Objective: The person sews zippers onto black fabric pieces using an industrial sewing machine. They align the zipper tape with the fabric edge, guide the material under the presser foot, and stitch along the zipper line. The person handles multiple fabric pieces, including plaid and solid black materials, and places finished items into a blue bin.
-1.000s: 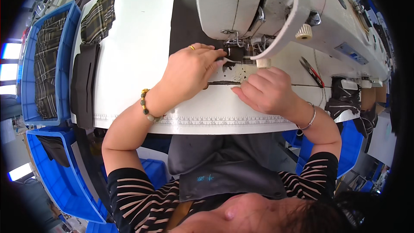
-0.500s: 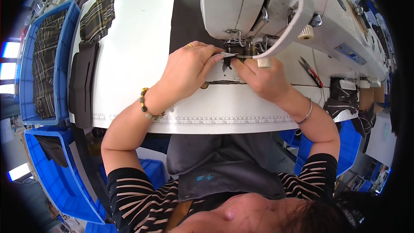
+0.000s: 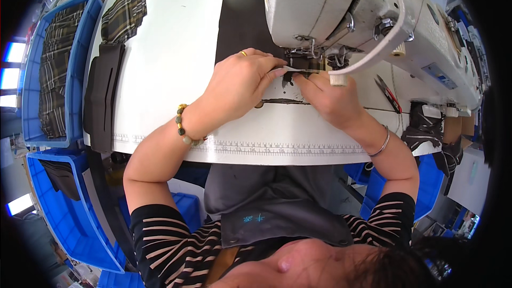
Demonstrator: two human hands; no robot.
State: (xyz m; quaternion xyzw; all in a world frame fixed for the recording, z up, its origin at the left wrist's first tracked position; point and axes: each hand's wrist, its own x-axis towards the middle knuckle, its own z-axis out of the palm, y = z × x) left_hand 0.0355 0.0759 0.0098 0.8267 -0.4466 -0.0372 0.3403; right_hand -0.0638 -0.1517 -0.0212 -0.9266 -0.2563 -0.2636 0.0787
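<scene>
A dark brown fabric piece (image 3: 240, 21) lies flat on the table and runs in under the sewing machine head. My left hand (image 3: 240, 81) rests on its near part, thumb and fingers closed on the edge beside the presser foot (image 3: 308, 52). Close by on the right, my right hand (image 3: 332, 98) pinches the same edge with thumb and forefinger, just in front of the foot. Between the fingertips a pale strip (image 3: 293, 69) shows at the fold. Some plaid cloth shows beneath the foot. The needle tip is too small to make out.
The white sewing machine (image 3: 309, 5) stands at the right. Red-handled snips (image 3: 391, 96) lie right of my right hand. Plaid pieces (image 3: 125, 13) and folded dark pieces (image 3: 104, 93) lie at the table's left, beside a blue bin (image 3: 88, 69). A ruler strip (image 3: 256, 149) follows the front edge.
The whole view has shifted slightly, with the machine appearing farther right. Both hands keep their hold on the fabric edge near the presser foot, with little visible movement.
</scene>
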